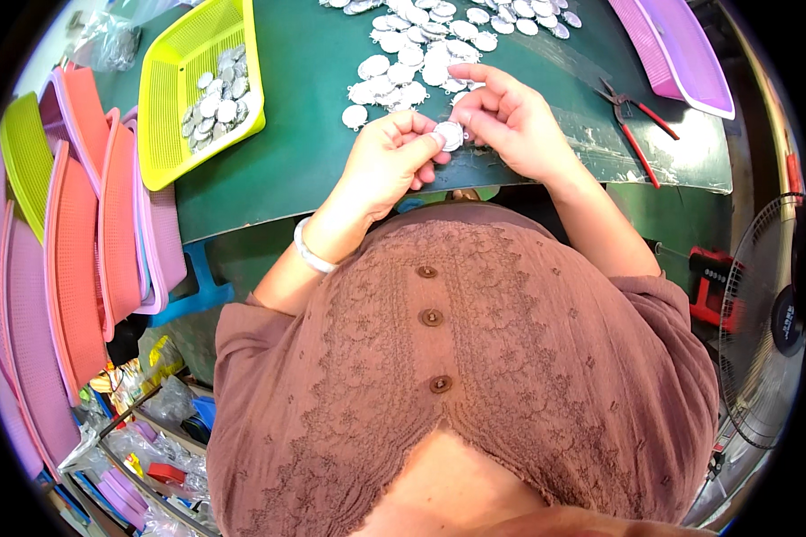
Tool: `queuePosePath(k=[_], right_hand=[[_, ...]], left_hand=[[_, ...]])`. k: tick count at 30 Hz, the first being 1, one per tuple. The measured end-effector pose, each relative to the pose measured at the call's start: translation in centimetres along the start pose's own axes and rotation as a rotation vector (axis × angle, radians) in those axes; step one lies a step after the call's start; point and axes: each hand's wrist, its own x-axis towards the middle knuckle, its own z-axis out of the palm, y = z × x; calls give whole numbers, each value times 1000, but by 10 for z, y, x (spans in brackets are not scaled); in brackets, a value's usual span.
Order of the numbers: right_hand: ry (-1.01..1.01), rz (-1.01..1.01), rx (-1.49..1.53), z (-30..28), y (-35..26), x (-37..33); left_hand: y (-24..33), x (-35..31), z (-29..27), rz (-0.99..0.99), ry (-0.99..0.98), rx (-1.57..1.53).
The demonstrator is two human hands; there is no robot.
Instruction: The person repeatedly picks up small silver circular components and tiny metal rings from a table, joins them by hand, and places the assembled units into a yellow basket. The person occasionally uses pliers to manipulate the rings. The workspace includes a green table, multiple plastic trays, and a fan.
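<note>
A round, silvery metal pendant (450, 136) with a tiny loop at its edge is held up near the front edge of the table. My left hand (392, 159) is closed on it, thumb on its face and fingers behind. At the pendant's right rim, my right hand (516, 123) pinches with thumb and fingertips, its index finger reaching over toward the pile. Just beyond both hands lies a loose heap of similar pendants (412, 55) on the green table (304, 116). One single pendant (354, 116) lies left of the heap.
A yellow-green basket (155, 134) holding grey metal discs (215, 106) stands at left. Red-handled pliers (634, 125) lie at right, near a purple basket (681, 54). Stacked pink and purple baskets (76, 268) fill the far left. A fan (757, 331) stands at lower right.
</note>
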Motion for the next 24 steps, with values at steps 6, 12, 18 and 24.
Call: queuePosePath(k=[6, 12, 18, 24], right_hand=[[63, -32, -6, -4, -2, 4], [85, -384, -846, -9, 2, 7], [19, -366, -921, -8, -2, 2], [22, -400, -930, -12, -2, 0]], left_hand=[[4, -4, 0, -61, 18, -345], [5, -8, 2, -38, -8, -520], [-1, -7, -1, 30, -9, -563], [-1, -8, -3, 35, 4, -607]])
